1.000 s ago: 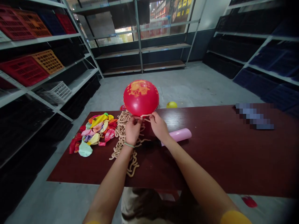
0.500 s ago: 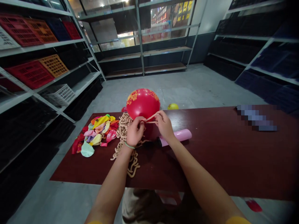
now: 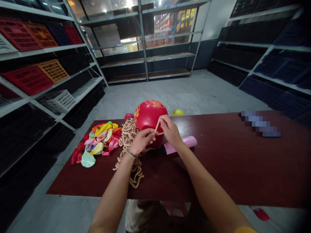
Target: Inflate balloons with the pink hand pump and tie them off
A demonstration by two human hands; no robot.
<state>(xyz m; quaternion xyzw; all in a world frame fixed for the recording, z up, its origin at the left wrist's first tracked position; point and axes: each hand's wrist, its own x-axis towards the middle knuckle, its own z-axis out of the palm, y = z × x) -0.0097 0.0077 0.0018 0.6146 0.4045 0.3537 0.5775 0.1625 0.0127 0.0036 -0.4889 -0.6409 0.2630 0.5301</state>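
Note:
An inflated red balloon [image 3: 150, 113] with yellow printed figures rests on the table just beyond my hands. A short length of beige cord [image 3: 157, 125] runs between my fingers in front of it. My left hand [image 3: 143, 140], with a green band at the wrist, pinches the cord close to the balloon; the balloon's neck is hidden by the fingers. Slightly higher and to the right, my right hand [image 3: 170, 129] is closed on another part of the cord, which bends into a loop. A heap of beige cord [image 3: 128, 132] lies beside my left hand.
Flat balloons in many colours [image 3: 100, 137] lie on the dark red table [image 3: 218, 161] at left. A pink cylinder [image 3: 186, 143] lies by my right forearm. A blurred-out object [image 3: 261, 124] is at far right. A yellow balloon [image 3: 178, 112] shows past the back edge. Shelves with crates [image 3: 31, 77] stand left.
My right hand has lifted its end of the cord into a bent loop. My left hand has turned, its fingers now pointing right. The balloon sits slightly lower and further right in view.

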